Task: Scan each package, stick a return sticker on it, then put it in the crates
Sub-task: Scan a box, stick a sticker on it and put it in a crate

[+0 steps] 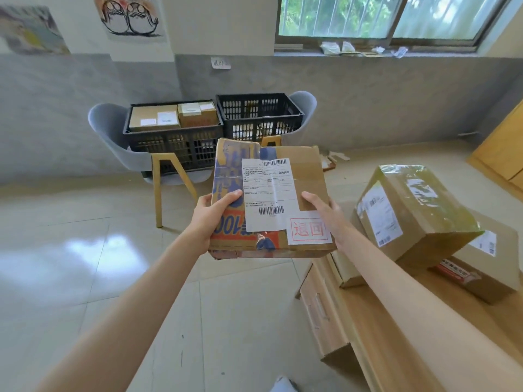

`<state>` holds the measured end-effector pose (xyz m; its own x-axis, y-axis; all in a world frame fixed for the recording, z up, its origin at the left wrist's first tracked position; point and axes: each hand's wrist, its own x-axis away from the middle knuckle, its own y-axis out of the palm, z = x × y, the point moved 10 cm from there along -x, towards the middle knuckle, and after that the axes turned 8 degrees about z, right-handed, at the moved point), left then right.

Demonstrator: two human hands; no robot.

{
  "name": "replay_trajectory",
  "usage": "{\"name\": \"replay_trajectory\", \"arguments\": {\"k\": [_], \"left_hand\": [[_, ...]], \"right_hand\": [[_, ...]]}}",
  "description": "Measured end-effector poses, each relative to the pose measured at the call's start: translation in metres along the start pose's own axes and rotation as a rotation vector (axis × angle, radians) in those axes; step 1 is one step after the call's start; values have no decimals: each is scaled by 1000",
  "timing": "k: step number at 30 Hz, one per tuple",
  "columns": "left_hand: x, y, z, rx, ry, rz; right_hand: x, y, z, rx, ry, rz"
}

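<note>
Flat cardboard package (283, 199) up in the air, both hands on it, held level over the tiled floor (85, 250), in front of the crates. Matte brown card w/ blue-and-orange print down its left side, glossy tape across, edges a bit crushed. White shipping label (268, 193) w/ two barcodes sits mid-top; white return sticker (309, 228) w/ red boxed characters at the near right corner, overlapping the label's corner. Left hand (215, 213) grips the left edge, thumb curled over the top face, fingers hidden under. Right hand (325, 213) grips the right edge same way, thumb lying on top, rest underneath.

Beyond: two black plastic lattice crates, each on a grey shell chair w/ wooden legs. Left crate (172, 142) full to the rim, two brown boxes w/ white labels showing on top, side by side. Right crate (259, 117), contents can't tell thru the slats; walls show bare inside near the top.

Right side: light wood bench (396, 335), drawer fronts w/ handles facing the floor. On its far end a big tape-wrapped brown box (418, 216), shiny, tilted, resting on a lower brown box (486, 264) w/ red-white tape; a small carton (348, 273) just beside them at the bench's front edge. Card scraps on the floor behind. Grey lower wall, posters above, window top right, bits on its sill.
</note>
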<state>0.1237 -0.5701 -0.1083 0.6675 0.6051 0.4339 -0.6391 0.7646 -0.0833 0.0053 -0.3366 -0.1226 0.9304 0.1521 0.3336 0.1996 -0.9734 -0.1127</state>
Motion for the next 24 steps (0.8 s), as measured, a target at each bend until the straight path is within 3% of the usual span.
{"name": "replay_trajectory", "arguments": {"k": [9,24], "left_hand": [[-81,-9,31,46,-3,77],[-229,32,146,65,38,218]], "right_hand": [[-86,53,-33,54,5,-47],[-271,108,-138,30,-34,-135]]}}
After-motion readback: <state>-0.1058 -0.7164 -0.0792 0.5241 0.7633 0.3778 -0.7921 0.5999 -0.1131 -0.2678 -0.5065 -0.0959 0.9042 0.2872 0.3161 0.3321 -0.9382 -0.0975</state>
